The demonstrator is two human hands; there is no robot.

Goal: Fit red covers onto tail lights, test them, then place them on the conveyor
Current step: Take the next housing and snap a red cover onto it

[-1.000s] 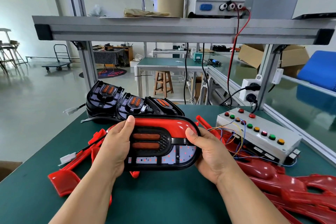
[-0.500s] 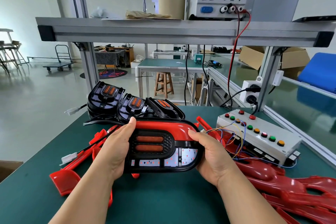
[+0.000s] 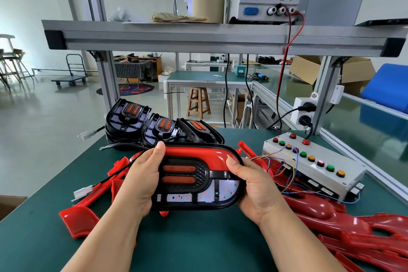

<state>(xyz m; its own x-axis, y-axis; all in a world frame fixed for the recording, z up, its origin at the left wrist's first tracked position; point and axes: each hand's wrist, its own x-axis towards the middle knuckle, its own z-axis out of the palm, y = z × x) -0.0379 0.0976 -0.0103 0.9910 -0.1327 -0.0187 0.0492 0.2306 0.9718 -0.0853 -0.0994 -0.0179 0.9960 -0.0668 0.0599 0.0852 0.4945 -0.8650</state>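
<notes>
Head view: over the last second the tail light (image 3: 198, 183) has barely shifted. It is held above the tabletop (image 3: 187, 238), with the left hand (image 3: 141, 181) and right hand (image 3: 254, 190) gripping its ends and thumbs on the glossy red cover (image 3: 194, 153) along its top (likely pressing it home, testing not begun). The housing is a black rounded oblong with two amber bars and a speckled white board. A button box (image 3: 313, 161) stands near.

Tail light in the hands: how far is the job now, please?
Done: a red cover sits along the top of the held tail light. In hand: left hand and right hand grip its ends above the table. Left: probably the test, since a white connector lies loose, away from the button box; three bare tail lights behind have no covers.
</notes>
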